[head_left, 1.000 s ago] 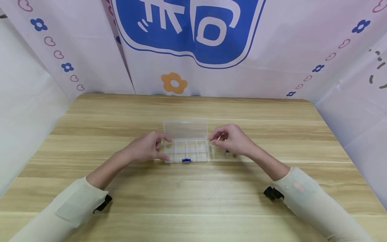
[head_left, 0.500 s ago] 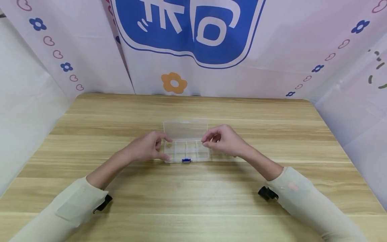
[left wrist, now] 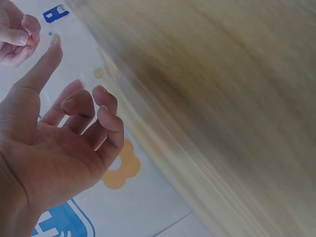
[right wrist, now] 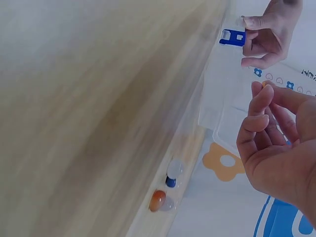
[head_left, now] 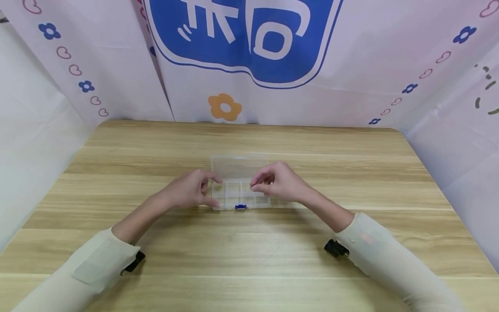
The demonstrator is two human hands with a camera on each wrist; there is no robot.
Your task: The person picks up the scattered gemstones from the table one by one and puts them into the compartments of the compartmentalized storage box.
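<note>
A clear plastic compartment box (head_left: 233, 191) lies on the table with its lid (head_left: 231, 167) raised at the back. A blue latch (head_left: 240, 207) sits on its front. My left hand (head_left: 191, 188) holds the box's left end, thumb at the front edge and index finger towards the back. Above the box's right half, my right hand (head_left: 282, 184) pinches a small orange piece (right wrist: 264, 84) between thumb and index finger. Fingertips mostly cover this piece, so its exact kind is hidden. A pale yellow round piece (left wrist: 98, 73) shows in the left end of the box.
Beside the box's right end, the right wrist view shows a shiny orange oval piece (right wrist: 158, 200) and a blue-and-white piece (right wrist: 171, 178) on the wooden table (head_left: 241, 260). A printed white cloth (head_left: 351, 65) stands behind the table.
My right hand has moved left, from beside the box's right end to over its right compartments. The left hand has stayed on the box's left end.
</note>
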